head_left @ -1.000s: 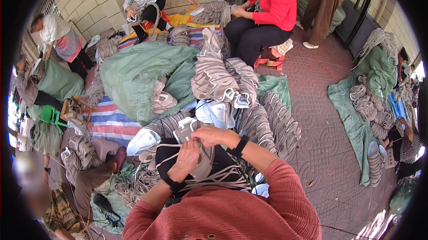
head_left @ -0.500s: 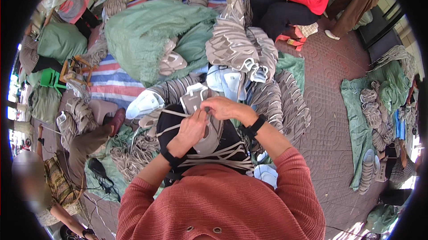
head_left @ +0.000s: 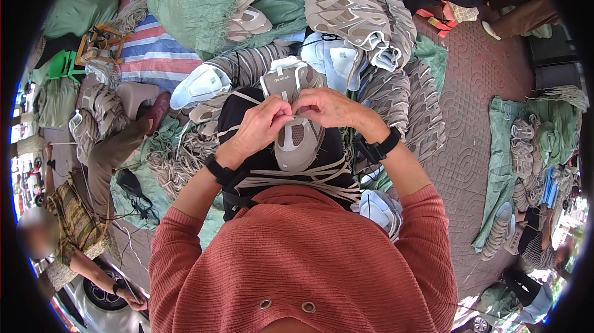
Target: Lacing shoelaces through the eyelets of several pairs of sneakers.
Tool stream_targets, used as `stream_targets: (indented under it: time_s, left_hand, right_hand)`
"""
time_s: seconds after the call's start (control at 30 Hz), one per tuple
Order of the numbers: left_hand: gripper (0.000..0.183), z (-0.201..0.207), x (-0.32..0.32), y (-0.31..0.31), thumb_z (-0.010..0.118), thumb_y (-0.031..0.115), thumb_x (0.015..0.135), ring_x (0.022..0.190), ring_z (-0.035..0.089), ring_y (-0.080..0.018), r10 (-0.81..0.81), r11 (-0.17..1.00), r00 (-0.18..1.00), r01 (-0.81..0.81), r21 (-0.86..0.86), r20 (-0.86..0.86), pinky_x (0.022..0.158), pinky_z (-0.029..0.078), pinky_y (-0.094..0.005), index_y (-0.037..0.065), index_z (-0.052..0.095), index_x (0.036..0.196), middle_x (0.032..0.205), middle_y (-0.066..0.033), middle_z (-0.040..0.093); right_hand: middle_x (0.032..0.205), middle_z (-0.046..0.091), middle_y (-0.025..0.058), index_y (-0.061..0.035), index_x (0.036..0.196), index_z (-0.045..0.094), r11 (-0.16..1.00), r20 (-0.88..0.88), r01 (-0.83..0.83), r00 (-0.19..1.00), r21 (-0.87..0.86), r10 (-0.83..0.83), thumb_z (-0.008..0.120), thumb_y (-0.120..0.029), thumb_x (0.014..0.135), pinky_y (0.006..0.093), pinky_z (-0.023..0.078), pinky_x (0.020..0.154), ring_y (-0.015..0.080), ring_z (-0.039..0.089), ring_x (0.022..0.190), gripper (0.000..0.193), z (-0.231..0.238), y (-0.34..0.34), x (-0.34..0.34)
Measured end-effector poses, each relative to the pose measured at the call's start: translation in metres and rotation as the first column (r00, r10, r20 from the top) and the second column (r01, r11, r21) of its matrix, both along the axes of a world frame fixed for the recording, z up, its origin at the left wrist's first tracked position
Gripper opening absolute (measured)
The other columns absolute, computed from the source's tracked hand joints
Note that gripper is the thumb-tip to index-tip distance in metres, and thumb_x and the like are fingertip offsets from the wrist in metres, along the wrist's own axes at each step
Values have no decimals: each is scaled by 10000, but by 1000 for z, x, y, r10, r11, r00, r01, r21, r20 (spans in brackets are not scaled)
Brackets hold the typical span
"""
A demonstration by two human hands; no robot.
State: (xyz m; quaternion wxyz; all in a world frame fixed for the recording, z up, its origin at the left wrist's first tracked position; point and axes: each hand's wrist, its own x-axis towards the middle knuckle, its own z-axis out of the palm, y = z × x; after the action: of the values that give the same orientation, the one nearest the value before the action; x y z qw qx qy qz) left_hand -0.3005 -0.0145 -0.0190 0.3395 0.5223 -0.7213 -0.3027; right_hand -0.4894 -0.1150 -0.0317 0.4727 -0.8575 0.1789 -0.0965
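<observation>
A grey-brown sneaker upper rests on my black-covered lap, toe toward me and tongue away from me. My left hand is closed, thumb and forefinger pinching at the upper's lacing area. Opposite it, my right hand is also closed in a pinch, its fingertips almost meeting the left ones. A pale shoelace seems to run between both pinches, mostly hidden by the fingers. Several loose beige laces lie across my lap, below the toe.
Stacked sneaker uppers lie ahead beside a green woven sack. A heap of laces is at my left, near a seated person's leg. Patterned paving extends to the right, toward another green sheet with uppers.
My hands have drawn level over the upper, fingertips facing each other. Lace strands stretched out to the left are no longer seen there. The view has tilted down toward my lap.
</observation>
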Motion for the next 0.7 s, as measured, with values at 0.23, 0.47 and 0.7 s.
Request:
stream_targets:
  time_s: [0.23,0.47,0.7]
  left_hand:
    - [156,-8,-2,-2,645,-9,756,638,523,-231,-12,995,1000,13,-99,15,558,430,-306,19,525,853,762,-92,501]
    - [192,-3,0,-10,651,-7,727,704,526,-262,-61,971,993,82,-223,100,589,437,-318,27,515,858,806,-103,510]
    - [198,-11,-4,-6,595,-67,755,731,538,-234,-28,998,999,26,-52,-37,604,453,-308,23,489,897,842,-98,509]
  right_hand:
    - [764,556,52,-45,878,638,982,31,-24,999,189,19,672,-57,755,280,448,638,158,562,708,128,-8,-2,2]
    - [790,546,61,-52,887,624,965,150,63,983,254,-103,689,-43,724,291,455,638,194,570,711,176,-4,13,-5]
    - [815,537,102,-34,839,532,939,226,299,940,-173,-257,578,5,721,374,473,578,311,573,683,132,-7,31,9]
